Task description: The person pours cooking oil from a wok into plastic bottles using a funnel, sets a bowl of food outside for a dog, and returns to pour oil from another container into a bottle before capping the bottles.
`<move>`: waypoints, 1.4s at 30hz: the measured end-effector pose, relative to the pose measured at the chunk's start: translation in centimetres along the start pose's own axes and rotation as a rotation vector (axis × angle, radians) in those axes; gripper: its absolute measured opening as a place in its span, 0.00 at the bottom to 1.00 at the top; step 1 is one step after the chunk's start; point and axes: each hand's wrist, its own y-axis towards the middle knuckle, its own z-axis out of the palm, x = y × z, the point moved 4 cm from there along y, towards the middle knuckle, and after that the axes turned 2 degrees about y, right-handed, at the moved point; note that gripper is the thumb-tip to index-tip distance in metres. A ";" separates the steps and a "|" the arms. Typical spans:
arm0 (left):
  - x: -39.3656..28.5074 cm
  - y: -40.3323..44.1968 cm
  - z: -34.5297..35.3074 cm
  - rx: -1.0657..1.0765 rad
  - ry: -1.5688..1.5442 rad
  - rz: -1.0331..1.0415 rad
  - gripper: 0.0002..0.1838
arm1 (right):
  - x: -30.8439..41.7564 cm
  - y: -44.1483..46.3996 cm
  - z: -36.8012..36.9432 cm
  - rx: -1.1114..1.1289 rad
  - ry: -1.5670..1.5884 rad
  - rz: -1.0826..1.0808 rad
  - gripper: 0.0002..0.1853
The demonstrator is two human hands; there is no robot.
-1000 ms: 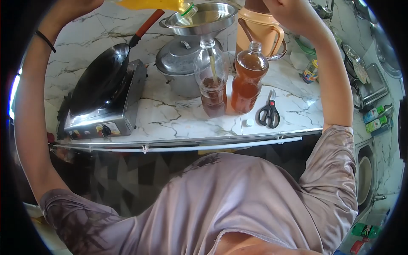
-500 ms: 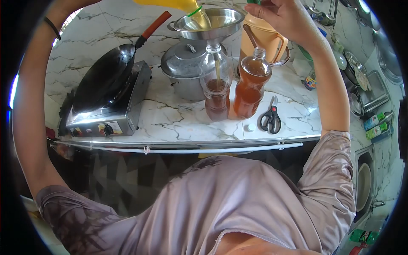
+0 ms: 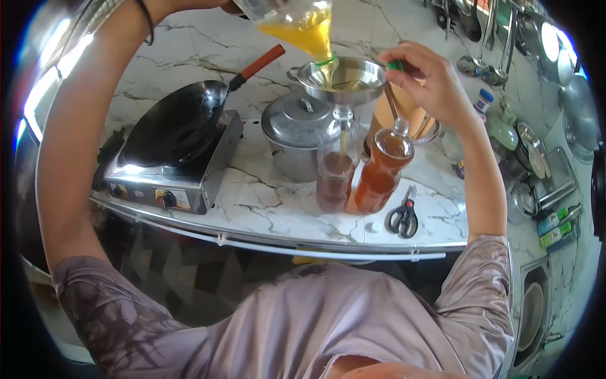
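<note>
My left hand [image 3: 211,4], mostly cut off by the top edge, is around a tilted clear bottle of yellow liquid [image 3: 303,31]. From its green-ringed mouth the liquid runs into a steel funnel [image 3: 344,95]. The funnel stands in the neck of a clear bottle [image 3: 334,174], partly filled with brownish liquid. A fuller bottle of reddish-brown liquid [image 3: 380,177] stands beside it. My right hand [image 3: 420,76] pinches a green cap [image 3: 395,65] at the funnel's right rim. Black-handled scissors [image 3: 404,218] and a white cap [image 3: 377,227] lie in front of the bottles.
A black wok [image 3: 173,126] sits on a steel stove [image 3: 189,183] at the left. Behind the bottles are a lidded pot [image 3: 293,126] and an orange pitcher [image 3: 407,110]. Ladles [image 3: 495,76] hang at the upper right, above a steel dish tray [image 3: 558,177]. A sink [image 3: 533,316] is lower right.
The view has shifted, so the counter items appear lower. More of the tilted bottle now shows, still pouring. My right hand and the green cap have come into fuller view near the funnel.
</note>
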 end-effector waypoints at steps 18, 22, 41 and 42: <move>0.0 0.9 0.3 -0.187 -0.049 0.139 0.27 | -0.1 0.2 0.2 -0.007 0.059 0.053 0.09; 0.0 1.1 0.2 -0.204 -0.071 0.156 0.27 | 0.0 0.3 0.1 -0.001 0.045 0.058 0.09; -0.2 1.0 0.0 -0.203 -0.034 0.140 0.25 | 0.5 0.5 0.6 0.003 0.115 0.043 0.10; -0.2 1.0 0.0 -0.204 -0.053 0.144 0.25 | 0.4 0.5 0.6 0.003 0.124 0.050 0.10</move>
